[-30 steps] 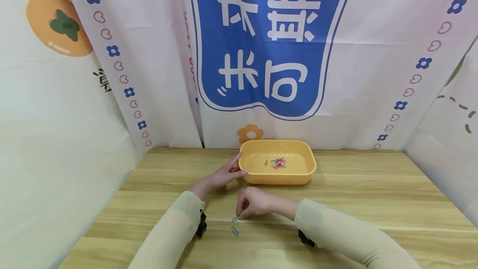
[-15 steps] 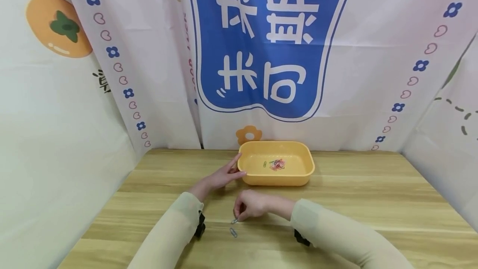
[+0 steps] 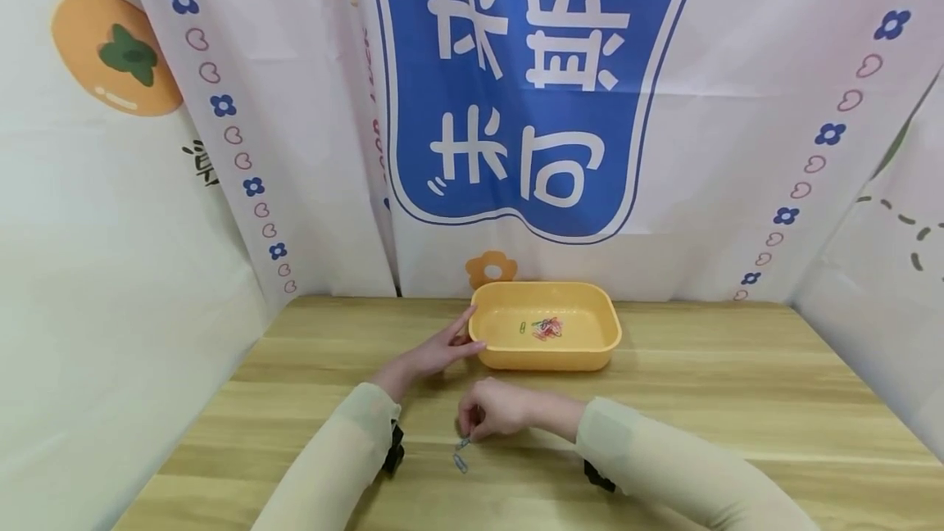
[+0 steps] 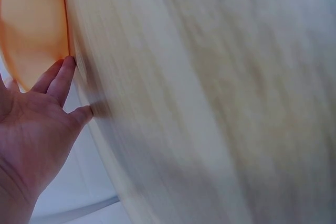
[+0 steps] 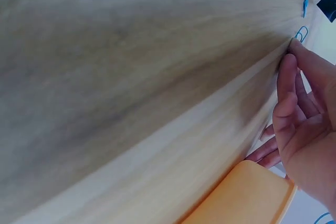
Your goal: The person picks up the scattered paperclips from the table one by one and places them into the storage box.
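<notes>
My right hand (image 3: 496,408) pinches a blue paper clip (image 3: 463,442) between thumb and forefinger, low over the wooden table. In the right wrist view the looped end of this paper clip (image 5: 303,33) sticks out past the fingertips. Just in front of it lies a second blue paper clip (image 3: 460,463). My left hand (image 3: 437,353) is at the left end of a yellow plastic basin (image 3: 549,360), its fairly straight fingers and thumb spread along that side. The left wrist view has those fingertips (image 4: 68,64) against the basin's wall.
Inside the basin is a small heap of mostly red and pink paper clips (image 3: 548,329), with a green paper clip (image 3: 523,327) to its left. Printed cloth (image 3: 701,187) hangs behind the table's back edge. The wood-grain tabletop (image 3: 708,383) stretches to both sides.
The pinched paper clip has tipped from lying flatter to a steeper slant, and my right hand has shifted slightly left. My left hand has stayed at the basin.
</notes>
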`<state>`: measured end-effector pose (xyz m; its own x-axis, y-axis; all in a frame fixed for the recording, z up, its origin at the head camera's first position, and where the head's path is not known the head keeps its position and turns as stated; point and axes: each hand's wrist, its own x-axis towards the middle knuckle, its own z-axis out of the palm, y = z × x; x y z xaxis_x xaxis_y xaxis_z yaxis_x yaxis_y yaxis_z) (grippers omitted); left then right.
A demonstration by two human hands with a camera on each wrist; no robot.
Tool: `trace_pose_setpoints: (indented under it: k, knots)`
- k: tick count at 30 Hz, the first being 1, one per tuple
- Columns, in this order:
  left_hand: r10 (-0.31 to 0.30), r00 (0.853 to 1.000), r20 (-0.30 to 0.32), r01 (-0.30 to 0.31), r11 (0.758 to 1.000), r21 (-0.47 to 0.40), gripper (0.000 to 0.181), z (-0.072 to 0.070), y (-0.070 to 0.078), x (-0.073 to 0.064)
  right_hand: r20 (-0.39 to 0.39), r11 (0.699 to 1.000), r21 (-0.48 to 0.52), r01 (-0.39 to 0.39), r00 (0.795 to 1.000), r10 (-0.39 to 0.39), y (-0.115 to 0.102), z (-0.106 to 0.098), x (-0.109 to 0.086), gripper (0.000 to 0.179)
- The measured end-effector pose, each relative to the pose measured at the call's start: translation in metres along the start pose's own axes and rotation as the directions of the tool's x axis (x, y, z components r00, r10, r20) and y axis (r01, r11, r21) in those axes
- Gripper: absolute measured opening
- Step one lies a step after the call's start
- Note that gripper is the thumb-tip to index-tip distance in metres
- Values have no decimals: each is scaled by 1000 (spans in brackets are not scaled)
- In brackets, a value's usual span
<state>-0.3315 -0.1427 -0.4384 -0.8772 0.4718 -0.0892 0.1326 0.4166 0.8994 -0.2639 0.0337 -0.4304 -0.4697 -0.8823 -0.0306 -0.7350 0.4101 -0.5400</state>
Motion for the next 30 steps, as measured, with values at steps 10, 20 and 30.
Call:
trace_pose_setpoints:
  k: [10, 20, 30]
  knots:
    - [31, 999, 10, -31, 999, 11, 84, 0, -1, 2, -26, 998, 66, 2, 1000, -1, 0, -4, -9, 8]
    - [8, 1000, 4, -8, 1000, 29, 84, 3, -1, 1, -53, 994, 108, -14, 998, 20, -6, -27, -46, 6]
    - [-26, 1000, 1, 26, 999, 32, 80, 2, 0, -1, -133, 979, 199, -51, 988, 79, 3, -51, -87, 8]
